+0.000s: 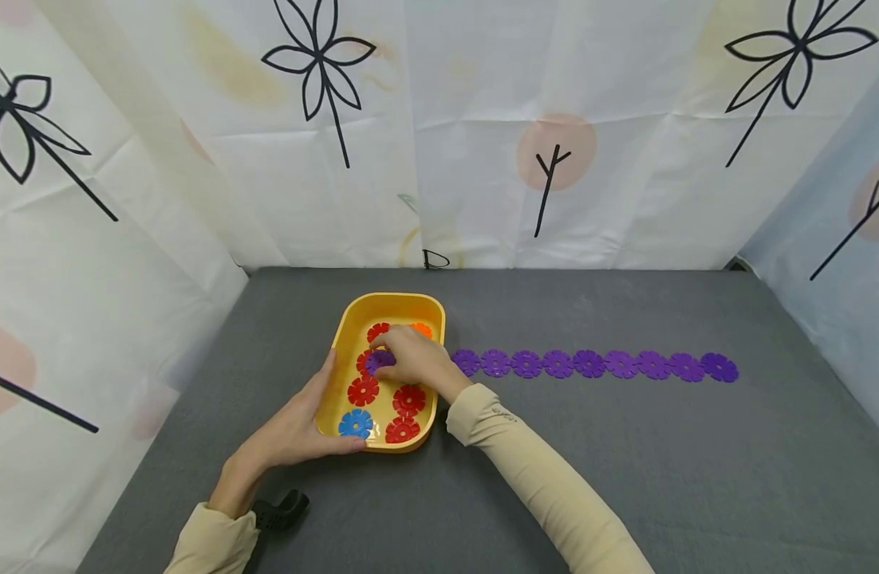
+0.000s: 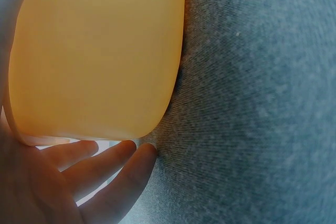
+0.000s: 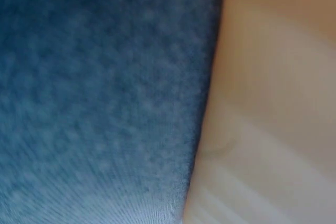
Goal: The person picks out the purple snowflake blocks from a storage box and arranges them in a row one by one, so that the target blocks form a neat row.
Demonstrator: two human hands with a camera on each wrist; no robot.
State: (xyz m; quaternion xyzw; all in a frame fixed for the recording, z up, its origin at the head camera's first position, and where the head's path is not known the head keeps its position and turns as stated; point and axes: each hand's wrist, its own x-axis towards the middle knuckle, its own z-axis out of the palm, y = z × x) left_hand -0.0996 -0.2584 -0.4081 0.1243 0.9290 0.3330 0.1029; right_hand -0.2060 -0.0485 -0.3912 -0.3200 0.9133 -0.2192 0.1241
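Purple plastic shows between the fingertips of the right hand [image 1: 411, 359], which reaches into the yellow tray [image 1: 348, 319] and pinches a purple flower disc [image 1: 377, 361] near the tray's middle. The left hand [image 1: 299, 430] rests against the tray's near left corner, fingers straight along the wall and thumb on the rim; the left wrist view shows those fingers [image 2: 113, 174] lying flat beside the tray's outer wall [image 2: 94, 51] on the grey tabletop [image 2: 262, 103]. Around the pinched disc, inside the tray, lie red discs [image 1: 363, 391], a blue disc [image 1: 356, 423] at the near left corner and an orange disc [image 1: 422, 328] at the far right corner. Right of the tray, a row of purple discs [image 1: 590, 363] stretches across the tabletop, its nearest end just beside the tray. The step in hand looks like picking one more purple piece out of the tray; the next move would call for lifting it clear of the wall while the left hand keeps the tray from sliding. How firmly the disc is gripped is hard to judge, since the fingers cover most of it. The right wrist view is blurred, showing only grey cloth and a pale surface. A small dark object [image 1: 281, 510] just below the left wrist cannot be identified.
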